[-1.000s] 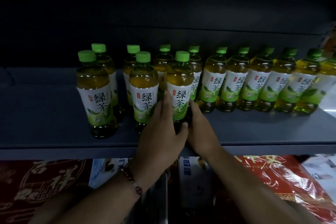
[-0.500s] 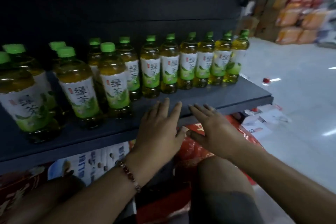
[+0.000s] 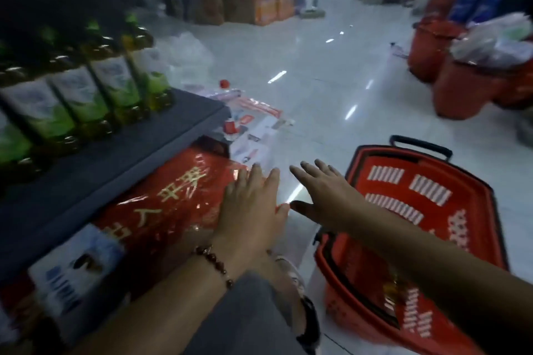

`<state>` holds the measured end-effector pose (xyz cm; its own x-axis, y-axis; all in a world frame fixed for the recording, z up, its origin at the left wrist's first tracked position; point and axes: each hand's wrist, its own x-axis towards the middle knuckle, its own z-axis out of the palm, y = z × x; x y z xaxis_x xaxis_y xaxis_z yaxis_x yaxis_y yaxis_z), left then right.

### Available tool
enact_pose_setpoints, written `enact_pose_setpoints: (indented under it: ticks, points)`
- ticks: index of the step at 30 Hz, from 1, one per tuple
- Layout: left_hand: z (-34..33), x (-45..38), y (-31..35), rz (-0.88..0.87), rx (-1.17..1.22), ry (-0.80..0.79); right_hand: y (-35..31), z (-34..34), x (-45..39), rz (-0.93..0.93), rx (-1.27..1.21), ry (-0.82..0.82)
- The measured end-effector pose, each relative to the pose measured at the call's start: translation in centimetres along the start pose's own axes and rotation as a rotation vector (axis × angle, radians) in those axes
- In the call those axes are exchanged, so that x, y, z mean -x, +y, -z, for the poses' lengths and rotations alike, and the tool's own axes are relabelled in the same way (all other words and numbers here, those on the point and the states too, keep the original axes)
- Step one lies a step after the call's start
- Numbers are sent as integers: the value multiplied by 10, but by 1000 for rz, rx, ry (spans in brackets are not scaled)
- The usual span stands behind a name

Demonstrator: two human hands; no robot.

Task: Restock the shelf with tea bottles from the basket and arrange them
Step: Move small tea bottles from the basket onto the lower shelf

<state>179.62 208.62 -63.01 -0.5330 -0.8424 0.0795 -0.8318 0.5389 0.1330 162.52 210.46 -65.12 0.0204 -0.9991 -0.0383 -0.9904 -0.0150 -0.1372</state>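
While tea bottles (image 3: 95,78) stand upright on the shelf (image 3: 115,158), caps up, both hands are empty. Left hand (image 3: 251,210) and right hand (image 3: 323,196) hang flat-fingered beside the red basket (image 3: 432,210).

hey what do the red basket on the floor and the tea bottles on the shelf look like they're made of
The red basket looks like moulded plastic: one even colour, slotted walls, a dark handle at its far rim. The tea bottles seem to be clear plastic with glossy printed labels; the amber liquid shows through and highlights glint on them, though motion blur leaves this uncertain. The shelf under them looks like matte dark-painted metal, probably.

Hands (image 3: 284,202) off shelf bottles (image 3: 95,89), now spread beside basket (image 3: 418,228).
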Motion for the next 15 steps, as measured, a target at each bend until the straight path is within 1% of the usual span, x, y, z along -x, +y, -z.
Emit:
enact_pose_setpoints:
  ticks: [4,8,11,15]
  points:
    - [-30,-35,73,-173,-39,-107,73,-26,29,-233,-19,-77]
    - [-65,-52,131,-292,-63,-208,137,-71,58,-449,-69,-190]
    - [-89,-56,151,-340,-90,-280,171,-116,74,-568,-114,-235]
    - [-113,-63,156,-392,-127,-347,191,-172,85,-720,-172,-348]
